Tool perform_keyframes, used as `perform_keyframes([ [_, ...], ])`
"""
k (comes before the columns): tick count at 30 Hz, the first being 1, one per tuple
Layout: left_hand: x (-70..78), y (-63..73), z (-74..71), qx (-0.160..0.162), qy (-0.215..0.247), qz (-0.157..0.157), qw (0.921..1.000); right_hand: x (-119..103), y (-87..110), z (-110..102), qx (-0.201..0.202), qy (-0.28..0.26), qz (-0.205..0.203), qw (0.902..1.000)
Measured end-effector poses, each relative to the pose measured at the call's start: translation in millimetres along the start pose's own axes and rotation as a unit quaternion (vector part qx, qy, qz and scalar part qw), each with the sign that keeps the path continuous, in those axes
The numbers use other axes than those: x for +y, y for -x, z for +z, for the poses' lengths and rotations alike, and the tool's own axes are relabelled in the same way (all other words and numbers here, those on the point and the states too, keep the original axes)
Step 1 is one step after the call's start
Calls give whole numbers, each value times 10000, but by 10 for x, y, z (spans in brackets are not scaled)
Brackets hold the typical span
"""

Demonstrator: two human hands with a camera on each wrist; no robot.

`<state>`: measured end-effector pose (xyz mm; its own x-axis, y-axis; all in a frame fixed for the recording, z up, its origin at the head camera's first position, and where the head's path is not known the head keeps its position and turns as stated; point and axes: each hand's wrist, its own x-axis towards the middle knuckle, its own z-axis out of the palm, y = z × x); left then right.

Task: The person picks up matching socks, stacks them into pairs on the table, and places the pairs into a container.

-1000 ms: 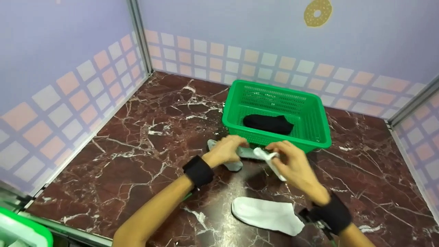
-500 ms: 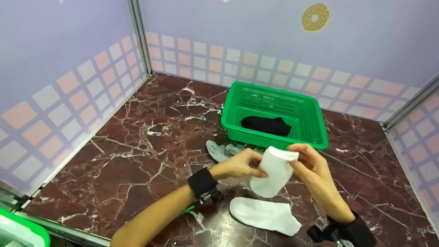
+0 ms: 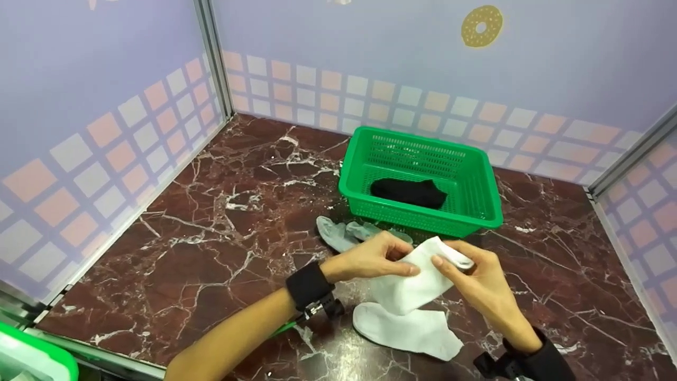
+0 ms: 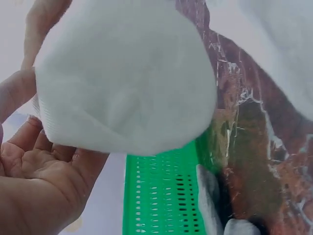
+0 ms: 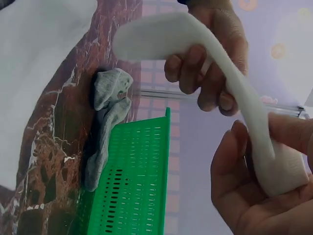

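Note:
Both hands hold one white sock (image 3: 418, 280) just above the marble table, in front of the green basket (image 3: 489, 211). My left hand (image 3: 378, 259) pinches its left side; my right hand (image 3: 465, 270) grips the cuff end. In the right wrist view the white sock (image 5: 215, 49) stretches between the left hand's fingers (image 5: 200, 68) and my right hand (image 5: 264, 166). In the left wrist view the white sock (image 4: 127, 78) fills the frame. A second white sock (image 3: 407, 330) lies flat on the table right below. A black sock (image 3: 407, 191) lies in the basket.
A crumpled grey sock (image 3: 344, 234) lies against the basket's front left corner. Patterned walls close the table on three sides. A green and white object (image 3: 26, 360) sits at the lower left corner. Bare marble (image 3: 222, 211) spreads to the left.
The white sock was lifted from beside the basket, held up, and has now come lower and nearer the flat sock. My left hand left the grey sock and took hold of the white one.

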<state>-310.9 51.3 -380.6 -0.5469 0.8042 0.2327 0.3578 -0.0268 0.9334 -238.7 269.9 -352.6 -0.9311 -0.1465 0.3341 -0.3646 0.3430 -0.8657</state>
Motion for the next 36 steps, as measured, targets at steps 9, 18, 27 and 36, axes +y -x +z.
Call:
perform_keyframes([
  [9,-162,314,65,-152,752,-815,9937,89,129,-177,623,553,-95,9965],
  [18,-265,588,259,1167,2622,-1107,9515,382,668,-415,239,265,-261,9990],
  [27,-237,696,351,1357,3770,-1525,9034,558,853,-319,290,-207,583,9977],
  [36,-263,776,352,1969,2568,-2027,9242,701,798,-282,-730,288,779,9939],
])
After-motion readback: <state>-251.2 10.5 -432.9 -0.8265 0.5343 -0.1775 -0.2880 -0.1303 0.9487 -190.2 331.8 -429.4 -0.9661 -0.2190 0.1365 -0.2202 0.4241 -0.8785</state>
